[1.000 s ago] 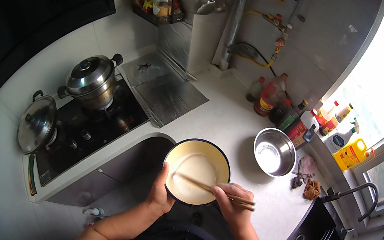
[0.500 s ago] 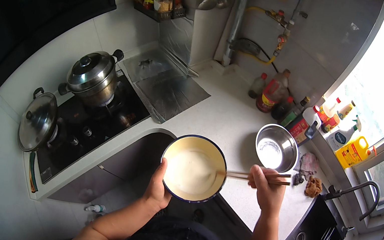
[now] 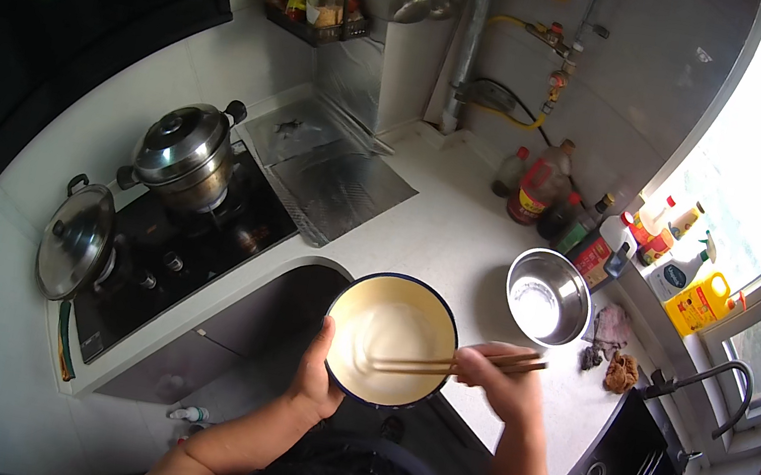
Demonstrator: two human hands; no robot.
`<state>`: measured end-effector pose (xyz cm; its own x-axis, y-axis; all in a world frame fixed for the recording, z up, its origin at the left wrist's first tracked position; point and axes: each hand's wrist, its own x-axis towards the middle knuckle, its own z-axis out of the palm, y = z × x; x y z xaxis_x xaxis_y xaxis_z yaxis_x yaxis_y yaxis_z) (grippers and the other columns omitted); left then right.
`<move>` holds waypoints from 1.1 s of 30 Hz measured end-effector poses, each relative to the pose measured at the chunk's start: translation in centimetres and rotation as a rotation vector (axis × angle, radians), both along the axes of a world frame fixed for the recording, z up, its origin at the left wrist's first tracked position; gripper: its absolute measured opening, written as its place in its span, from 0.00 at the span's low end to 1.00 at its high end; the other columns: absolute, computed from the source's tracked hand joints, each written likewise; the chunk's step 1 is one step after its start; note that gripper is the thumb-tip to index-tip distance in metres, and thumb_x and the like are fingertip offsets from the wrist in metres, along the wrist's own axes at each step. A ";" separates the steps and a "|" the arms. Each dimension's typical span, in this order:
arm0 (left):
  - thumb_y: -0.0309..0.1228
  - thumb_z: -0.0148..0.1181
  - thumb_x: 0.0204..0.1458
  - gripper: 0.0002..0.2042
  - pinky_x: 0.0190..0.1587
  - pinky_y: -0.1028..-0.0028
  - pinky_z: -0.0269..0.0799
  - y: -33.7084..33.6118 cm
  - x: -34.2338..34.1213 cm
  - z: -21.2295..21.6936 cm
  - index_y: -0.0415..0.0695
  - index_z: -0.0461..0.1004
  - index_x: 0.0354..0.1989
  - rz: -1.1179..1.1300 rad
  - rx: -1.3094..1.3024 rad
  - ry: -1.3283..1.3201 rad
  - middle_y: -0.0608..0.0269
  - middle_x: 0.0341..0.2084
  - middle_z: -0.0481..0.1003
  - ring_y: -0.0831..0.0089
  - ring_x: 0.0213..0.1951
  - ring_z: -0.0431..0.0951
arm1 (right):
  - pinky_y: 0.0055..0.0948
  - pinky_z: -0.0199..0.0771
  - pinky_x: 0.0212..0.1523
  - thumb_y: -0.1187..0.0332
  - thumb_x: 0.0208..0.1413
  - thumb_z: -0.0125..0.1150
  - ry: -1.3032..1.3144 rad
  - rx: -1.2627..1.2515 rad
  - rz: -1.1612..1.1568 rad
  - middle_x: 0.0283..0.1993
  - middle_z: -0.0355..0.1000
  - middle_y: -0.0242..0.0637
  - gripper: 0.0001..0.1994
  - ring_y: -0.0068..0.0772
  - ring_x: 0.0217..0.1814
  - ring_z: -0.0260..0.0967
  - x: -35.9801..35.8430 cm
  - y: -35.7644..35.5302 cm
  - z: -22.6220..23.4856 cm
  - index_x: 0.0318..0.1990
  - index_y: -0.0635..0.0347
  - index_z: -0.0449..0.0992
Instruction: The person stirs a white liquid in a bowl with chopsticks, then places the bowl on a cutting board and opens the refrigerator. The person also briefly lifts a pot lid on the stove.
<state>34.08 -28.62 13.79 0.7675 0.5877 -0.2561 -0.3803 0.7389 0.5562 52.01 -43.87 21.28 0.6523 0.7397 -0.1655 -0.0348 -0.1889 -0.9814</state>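
My left hand grips the left side of an enamel bowl, cream inside with a dark blue rim, in front of my body. Pale, creamy liquid covers the bottom of the bowl, with swirl marks on its surface. A pair of wooden chopsticks is held in my right hand, slightly blurred, at the bowl's right rim. The chopsticks' tips dip into the liquid near the middle. A steel bowl sits on the counter beyond my right hand.
Left, a gas stove bears a lidded steel pot and a lidded wok. Several sauce bottles line the back of the white counter. Cloths lie near the black sink; cleaning bottles stand by the window.
The chopsticks have moved left and down, deeper across the bowl, with my right hand shifting toward the rim. The enamel bowl has moved slightly right and down with my left hand.
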 end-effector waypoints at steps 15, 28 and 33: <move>0.56 0.40 0.60 0.33 0.60 0.59 0.64 -0.7 0.2 -0.4 0.39 0.57 0.63 -0.048 0.038 0.067 0.52 0.58 0.66 0.59 0.58 0.67 | 0.20 0.70 0.27 0.73 0.52 0.66 -0.234 0.232 -0.248 0.22 0.74 0.34 0.06 0.20 0.24 0.70 -0.6 1.3 -0.9 0.30 0.69 0.80; 0.54 0.44 0.60 0.32 0.58 0.64 0.65 -0.3 -0.1 -0.1 0.39 0.60 0.61 -0.059 -0.005 -0.005 0.53 0.55 0.68 0.63 0.56 0.69 | 0.20 0.70 0.25 0.70 0.51 0.67 -0.032 0.076 -0.023 0.21 0.73 0.35 0.09 0.21 0.21 0.69 0.8 -0.1 -0.1 0.29 0.70 0.79; 0.55 0.43 0.60 0.32 0.58 0.64 0.65 -0.9 0.0 -0.4 0.39 0.60 0.61 -0.074 -0.028 0.025 0.53 0.55 0.68 0.62 0.57 0.69 | 0.19 0.68 0.26 0.71 0.54 0.64 -0.286 0.239 -0.261 0.20 0.72 0.34 0.08 0.21 0.24 0.68 -0.7 1.4 -0.9 0.29 0.69 0.78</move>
